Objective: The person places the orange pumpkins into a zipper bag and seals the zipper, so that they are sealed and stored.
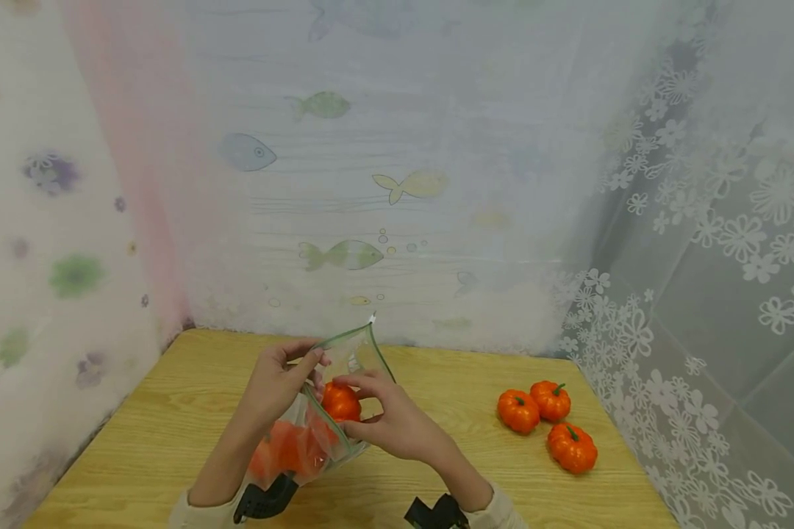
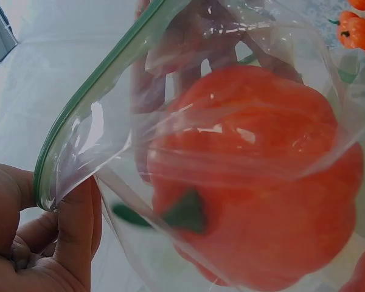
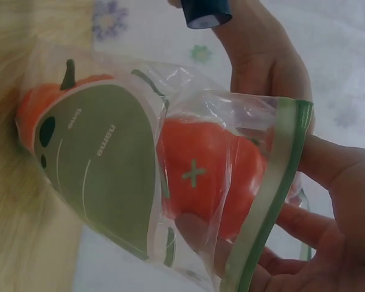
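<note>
A clear zip bag (image 1: 365, 354) with a green-edged mouth stands tilted between the two hands. My left hand (image 1: 274, 386) pinches the bag's edge between thumb and fingers. At the mouth, my right hand (image 1: 400, 422) holds a small orange pumpkin (image 1: 341, 402), its fingers reaching inside the bag. In the left wrist view, a pumpkin (image 2: 261, 182) with a green stem shows large through the plastic, with fingers behind it. A green printed label (image 3: 103, 164) covers part of the bag in the right wrist view; another pumpkin (image 3: 33, 109) lies deeper inside.
Three more pumpkins, one at the left (image 1: 519, 411), one behind (image 1: 551, 400) and one in front (image 1: 572, 448), sit on the right of the wooden table (image 1: 450, 397). Patterned curtains (image 1: 437, 242) hang behind and at both sides.
</note>
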